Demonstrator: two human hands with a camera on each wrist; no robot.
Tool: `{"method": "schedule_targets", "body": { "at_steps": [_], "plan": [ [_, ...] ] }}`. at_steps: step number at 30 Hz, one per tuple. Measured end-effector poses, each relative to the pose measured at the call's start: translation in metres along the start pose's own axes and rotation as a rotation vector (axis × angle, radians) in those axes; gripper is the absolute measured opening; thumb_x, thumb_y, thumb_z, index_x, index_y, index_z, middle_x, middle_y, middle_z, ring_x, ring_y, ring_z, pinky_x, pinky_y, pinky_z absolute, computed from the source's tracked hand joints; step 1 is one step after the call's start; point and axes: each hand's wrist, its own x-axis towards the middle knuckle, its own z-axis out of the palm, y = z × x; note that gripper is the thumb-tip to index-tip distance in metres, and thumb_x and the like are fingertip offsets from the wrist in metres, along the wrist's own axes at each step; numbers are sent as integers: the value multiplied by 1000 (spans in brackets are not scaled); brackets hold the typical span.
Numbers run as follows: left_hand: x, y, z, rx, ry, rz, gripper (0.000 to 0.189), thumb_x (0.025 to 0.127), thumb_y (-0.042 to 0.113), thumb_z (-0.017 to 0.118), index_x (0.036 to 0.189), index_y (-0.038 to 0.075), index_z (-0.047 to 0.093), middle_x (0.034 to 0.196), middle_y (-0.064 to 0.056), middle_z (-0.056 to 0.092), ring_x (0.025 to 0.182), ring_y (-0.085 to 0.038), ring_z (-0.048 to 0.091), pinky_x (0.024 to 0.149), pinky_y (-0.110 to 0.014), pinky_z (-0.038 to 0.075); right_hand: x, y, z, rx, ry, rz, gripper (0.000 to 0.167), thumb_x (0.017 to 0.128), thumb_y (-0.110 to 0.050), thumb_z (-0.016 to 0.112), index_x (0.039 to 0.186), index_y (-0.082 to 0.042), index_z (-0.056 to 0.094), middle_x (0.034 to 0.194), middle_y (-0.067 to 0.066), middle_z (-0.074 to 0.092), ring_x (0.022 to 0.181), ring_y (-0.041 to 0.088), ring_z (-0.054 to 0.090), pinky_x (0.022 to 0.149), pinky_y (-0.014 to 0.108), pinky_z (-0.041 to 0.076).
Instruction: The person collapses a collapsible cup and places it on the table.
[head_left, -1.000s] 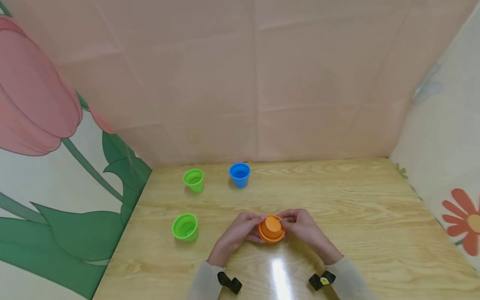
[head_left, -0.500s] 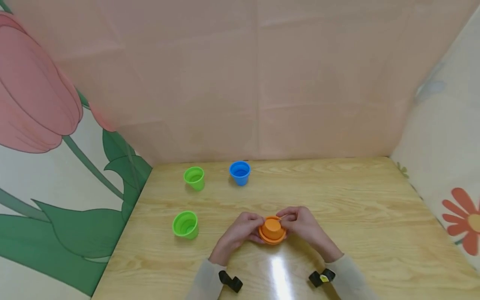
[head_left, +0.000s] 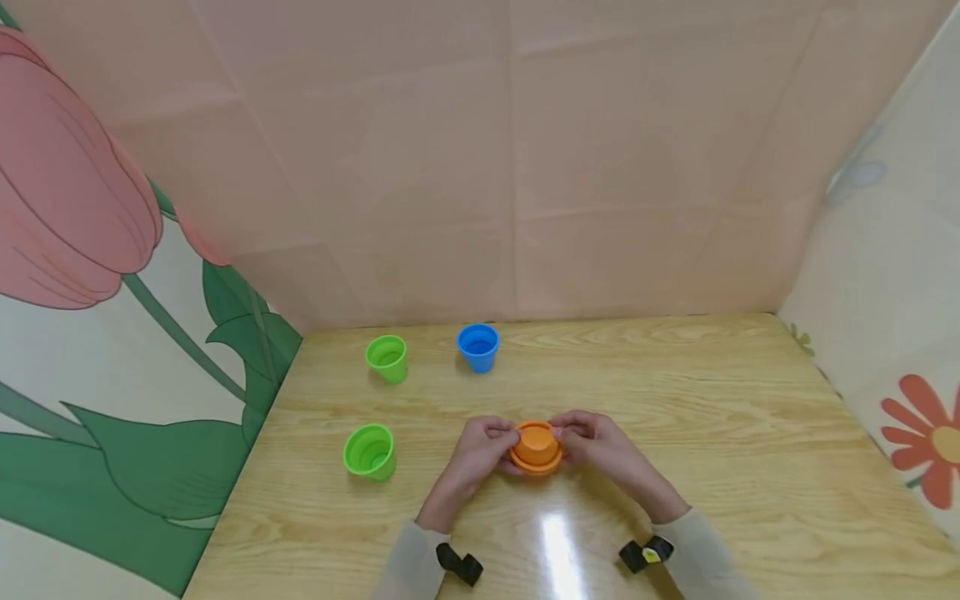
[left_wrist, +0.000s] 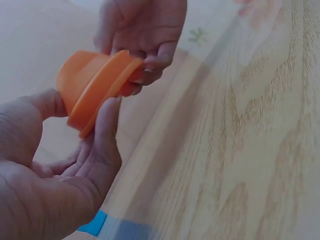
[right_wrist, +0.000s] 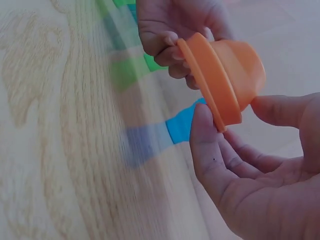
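Right fingers (right_wrist: 204,131) gripping orange cup (right_wrist: 218,80), left fingers (right_wrist: 171,54) too, wood-grain table (right_wrist: 85,130)

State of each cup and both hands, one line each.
left hand: pinching the orange cup
right hand: pinching the orange cup
orange cup: base up, apparently partly collapsed
blue cup: upright on table, extended
far green cup: upright on table, extended
near green cup: upright on table, extended

Orange cup (head_left: 536,447), single-colour; taken as clock centre. Blue cup (head_left: 478,358), single-colour, at 11 o'clock. Lime-green cups, two — far green cup (head_left: 393,372) at 10, near green cup (head_left: 381,468) at 9. Table (head_left: 712,417), pale yellow-brown wood grain. Backdrop (head_left: 510,167), dusty pink, 12. Painted tulip (head_left: 75,175), pink, 10; leaves (head_left: 157,467), green, 9. Painted flower (head_left: 943,443), orange-red petals, yellowish centre, 3. Sleeves (head_left: 408,567), pale grey; wrist straps (head_left: 459,567), black — yellow mark (head_left: 650,556) at 4.
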Motion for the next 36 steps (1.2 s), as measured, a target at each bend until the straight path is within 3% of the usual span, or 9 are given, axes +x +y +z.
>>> {"method": "schedule_targets", "body": {
  "at_steps": [5,11,15,19,23,26,32,36],
  "plan": [
    [2,-1,0,-26,34,21,23,99,6,65,116,-9,65,94,-11,73,75,-17,73,63,-32,67,-1,-2,-1,59,-36,22,52,108,-24,58,148,9,47,142,28,61,108,23,72,96,45,65],
    [2,-1,-1,-20,47,13,23,99,6,65,118,-8,65,99,-13,73,78,-18,73,65,-33,68,0,0,0,112,-65,1,53,109,-22,55,149,10,43,144,29,57,109,21,71,96,43,65],
    [1,-3,0,-7,65,16,24,98,5,65,119,-9,65,97,-12,72,77,-16,72,63,-32,67,0,2,5,128,-54,6,50,108,-18,56,148,10,44,133,21,63,107,18,70,94,38,65],
    [1,-2,5,18,86,27,23,97,5,66,115,-8,66,90,-8,69,71,-14,69,59,-30,66,0,2,11,107,-6,10,46,105,-10,57,144,11,45,111,10,66,96,14,67,86,32,65],
    [0,2,9,42,104,26,21,98,8,66,114,-6,67,89,-6,68,70,-13,67,59,-28,65,3,2,17,57,61,-10,42,102,-4,60,139,10,49,100,8,66,85,12,65,77,30,65],
    [-2,4,10,16,60,25,25,102,11,62,119,-8,65,98,-9,70,77,-13,69,65,-31,67,4,0,18,26,133,-28,39,99,0,61,135,10,54,99,11,69,82,11,66,72,29,64],
    [-3,8,7,-86,-97,-28,41,104,17,60,137,-8,58,129,-17,68,96,-15,70,87,-38,68,5,-2,14,-8,243,-22,36,96,2,63,131,8,59,99,14,71,81,11,67,68,24,61],
    [-4,10,7,-75,-108,-48,44,103,15,64,141,-6,56,131,-20,69,101,-17,71,89,-37,67,5,-2,13,-20,245,-18,36,95,1,64,130,8,59,98,13,72,80,11,66,67,23,59]
  ]
}}
